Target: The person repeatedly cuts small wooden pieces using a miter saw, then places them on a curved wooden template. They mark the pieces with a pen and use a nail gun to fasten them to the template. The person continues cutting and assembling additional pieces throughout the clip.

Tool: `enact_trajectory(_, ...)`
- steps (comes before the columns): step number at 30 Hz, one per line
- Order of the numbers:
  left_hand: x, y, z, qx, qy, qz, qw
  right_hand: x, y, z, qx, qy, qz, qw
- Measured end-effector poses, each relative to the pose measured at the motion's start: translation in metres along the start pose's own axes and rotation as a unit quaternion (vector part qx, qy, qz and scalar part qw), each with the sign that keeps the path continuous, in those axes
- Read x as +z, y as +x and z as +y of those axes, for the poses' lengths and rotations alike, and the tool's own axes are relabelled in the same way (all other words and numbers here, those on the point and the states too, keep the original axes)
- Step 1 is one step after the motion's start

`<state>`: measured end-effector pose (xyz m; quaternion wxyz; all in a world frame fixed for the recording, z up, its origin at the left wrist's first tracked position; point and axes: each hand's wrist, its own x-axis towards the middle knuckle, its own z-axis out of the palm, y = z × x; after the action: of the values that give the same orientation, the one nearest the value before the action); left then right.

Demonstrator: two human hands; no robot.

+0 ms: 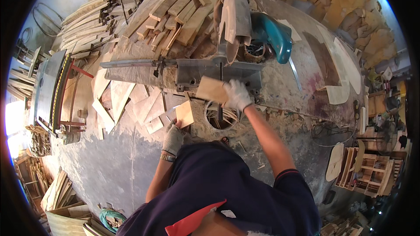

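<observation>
My left hand (173, 139), in a pale work glove with the fingertips bare, grips a small light wood piece (184, 113) in front of my waist. My right hand (237, 95), also gloved, reaches out to the saw base and holds a darker square wood piece (210, 88) by its right edge. That piece is beside the slot of the saw base (194, 71). Above it stands a cut-off saw with a grey blade guard (235, 17) and a teal motor housing (277, 38). The fingers under each piece are hidden.
A round bucket (209, 120) with offcuts stands below the saw. Thin wood panels (142, 102) lie to the left. Sawn planks (175, 11) are piled behind the saw. A black-topped machine (51, 89) stands far left, and a wooden crate (372, 170) far right.
</observation>
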<state>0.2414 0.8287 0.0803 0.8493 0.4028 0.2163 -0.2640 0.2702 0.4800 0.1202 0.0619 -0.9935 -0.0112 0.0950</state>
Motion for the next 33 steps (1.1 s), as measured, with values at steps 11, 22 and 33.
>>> enact_trajectory(11, -0.021, 0.054, 0.005, -0.068, -0.031, -0.129, 0.989, 0.019, -0.096, -0.075, -0.142, 0.316, -0.013, 0.938)
enact_trajectory(22, -0.014, 0.05, 0.071, 0.142, 0.002, 0.014, 0.99, -0.011, -0.056, 0.017, 0.07, 0.156, 0.075, 0.982)
enact_trajectory(33, 0.026, 0.023, 0.05, 0.173, 0.344, -0.041, 0.922, 0.042, 0.029, 0.051, 0.071, 0.127, 0.137, 0.98)
